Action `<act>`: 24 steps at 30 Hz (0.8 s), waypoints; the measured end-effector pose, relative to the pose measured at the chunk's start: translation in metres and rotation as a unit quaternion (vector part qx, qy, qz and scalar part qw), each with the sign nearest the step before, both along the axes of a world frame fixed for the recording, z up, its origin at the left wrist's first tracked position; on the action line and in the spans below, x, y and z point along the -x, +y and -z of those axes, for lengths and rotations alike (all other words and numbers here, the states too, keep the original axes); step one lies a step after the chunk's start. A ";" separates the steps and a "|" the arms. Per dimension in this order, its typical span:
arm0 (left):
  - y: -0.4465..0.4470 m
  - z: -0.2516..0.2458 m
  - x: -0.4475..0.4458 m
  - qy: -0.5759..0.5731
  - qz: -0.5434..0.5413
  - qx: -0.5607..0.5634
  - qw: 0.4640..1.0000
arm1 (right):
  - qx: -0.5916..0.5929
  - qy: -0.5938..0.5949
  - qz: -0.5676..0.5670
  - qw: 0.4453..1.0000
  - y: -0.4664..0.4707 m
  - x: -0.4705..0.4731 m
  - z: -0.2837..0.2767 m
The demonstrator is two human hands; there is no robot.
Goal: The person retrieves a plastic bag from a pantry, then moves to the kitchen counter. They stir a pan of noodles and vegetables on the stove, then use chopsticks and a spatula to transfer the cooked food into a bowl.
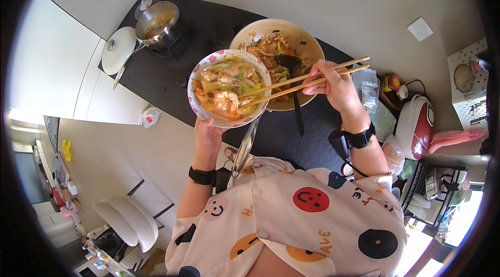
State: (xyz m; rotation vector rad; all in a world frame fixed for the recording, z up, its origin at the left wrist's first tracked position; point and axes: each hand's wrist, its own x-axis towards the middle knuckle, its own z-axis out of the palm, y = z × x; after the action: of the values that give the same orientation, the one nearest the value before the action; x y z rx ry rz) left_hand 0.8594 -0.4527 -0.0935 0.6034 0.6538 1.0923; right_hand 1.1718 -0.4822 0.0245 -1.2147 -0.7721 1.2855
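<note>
My left hand (208,133) holds a white bowl with pink spots (194,110) by its near rim. Cabbage in an orange broth fills the bowl, with several cooked shrimp (225,100) on top. A pair of wooden chopsticks (308,81) is gripped in my right hand (330,83). Their tips reach into the bowl beside a shrimp at the near side; whether they pinch it I cannot tell. Behind and partly under the bowl stands a cream-coloured wok (317,44) with leftover noodles or vegetables. A black ladle (295,99) rests in the wok, its handle over the near rim.
The wok's metal handle (247,147) juts toward my body. On the dark counter (207,15) at the left are a steel saucepan (157,27) with food and a white lid (119,50). Plastic containers (366,87) and a red-and-white rice cooker (415,126) stand at the right.
</note>
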 end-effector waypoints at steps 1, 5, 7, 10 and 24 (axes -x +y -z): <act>0.000 0.002 0.001 -0.007 -0.003 0.004 1.000 | -0.005 -0.013 -0.009 1.000 -0.001 0.000 -0.003; -0.002 0.012 0.006 -0.022 -0.017 0.016 0.999 | -0.047 -0.043 -0.008 0.998 0.000 -0.021 -0.013; -0.004 0.012 0.008 -0.020 -0.034 0.013 0.999 | -0.080 -0.012 0.008 0.997 0.005 -0.043 -0.010; -0.007 0.015 0.014 0.009 -0.054 0.010 0.998 | -0.088 -0.009 0.054 0.995 0.014 -0.067 0.001; -0.013 0.027 0.032 0.025 -0.119 0.016 0.992 | 0.025 -0.119 -0.014 0.993 0.088 -0.029 0.110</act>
State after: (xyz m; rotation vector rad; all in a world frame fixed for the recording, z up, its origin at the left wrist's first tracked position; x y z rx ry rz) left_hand 0.8274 -0.4653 -0.1203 0.5368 0.8005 1.2885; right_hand 1.2012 -0.3938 -0.0855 -1.4194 -0.9346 1.2028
